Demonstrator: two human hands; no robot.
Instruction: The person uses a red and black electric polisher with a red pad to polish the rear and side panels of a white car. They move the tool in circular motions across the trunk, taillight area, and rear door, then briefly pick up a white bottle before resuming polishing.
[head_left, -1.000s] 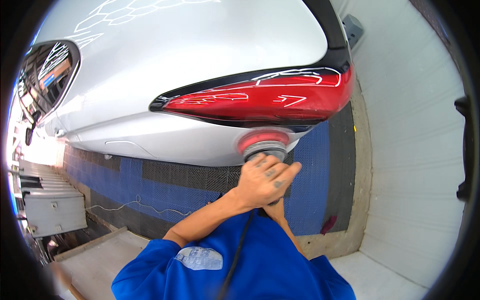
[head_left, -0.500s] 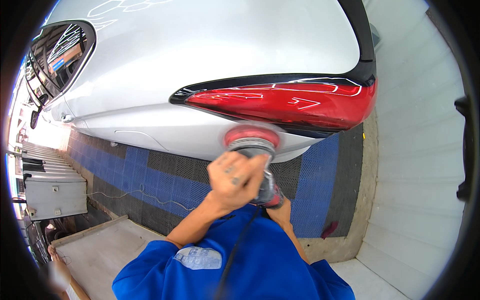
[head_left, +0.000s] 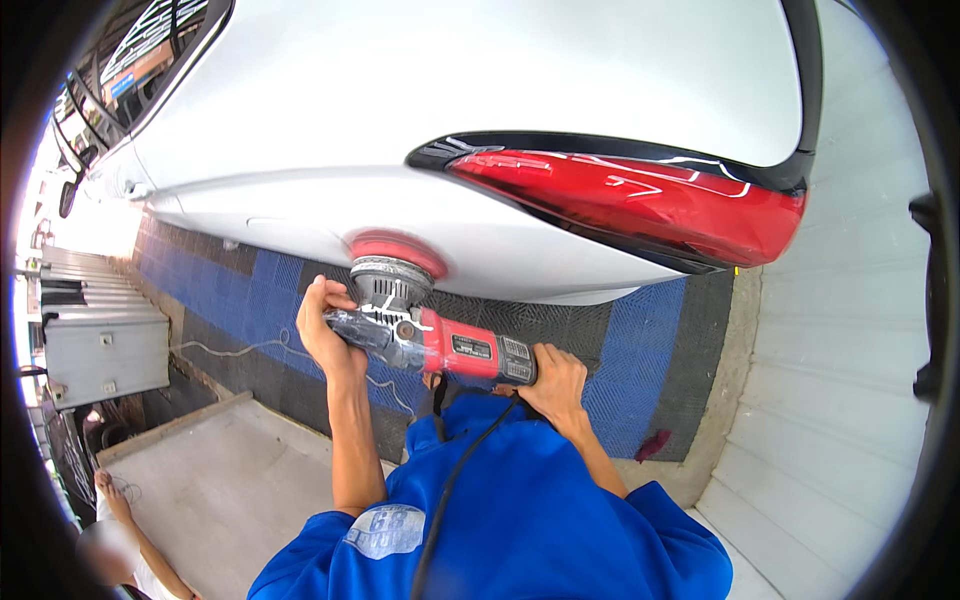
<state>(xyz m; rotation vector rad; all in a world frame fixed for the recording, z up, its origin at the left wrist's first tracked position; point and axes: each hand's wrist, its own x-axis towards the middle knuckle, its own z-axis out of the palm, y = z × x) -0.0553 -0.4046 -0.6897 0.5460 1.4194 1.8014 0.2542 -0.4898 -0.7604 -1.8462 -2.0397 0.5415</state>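
A red and black electric polisher [head_left: 465,348] lies sideways across my front, its red pad [head_left: 400,248] pressed against the white car body panel [head_left: 300,205]. The pad's rim is blurred. My left hand [head_left: 328,325] is closed around the dark front end beside the polisher's head, fingers curled over it. At the tool's rear end, my right hand [head_left: 557,382] wraps around the body. A black cord [head_left: 455,490] runs from there down over my blue shirt. The car's red tail light [head_left: 640,200] sits to the right of the pad.
Blue and black floor tiles [head_left: 640,335] lie below the car, with a pale cable [head_left: 245,347] across them. A dark red cloth [head_left: 653,445] rests near the right edge. White wall panels [head_left: 850,300] stand right. Another person's arm [head_left: 150,550] shows lower left, beside a pale board [head_left: 240,480].
The polisher has moved left along the panel, away from the tail light. Its body has swung sideways, rear end to the right. My left hand shows at its front end.
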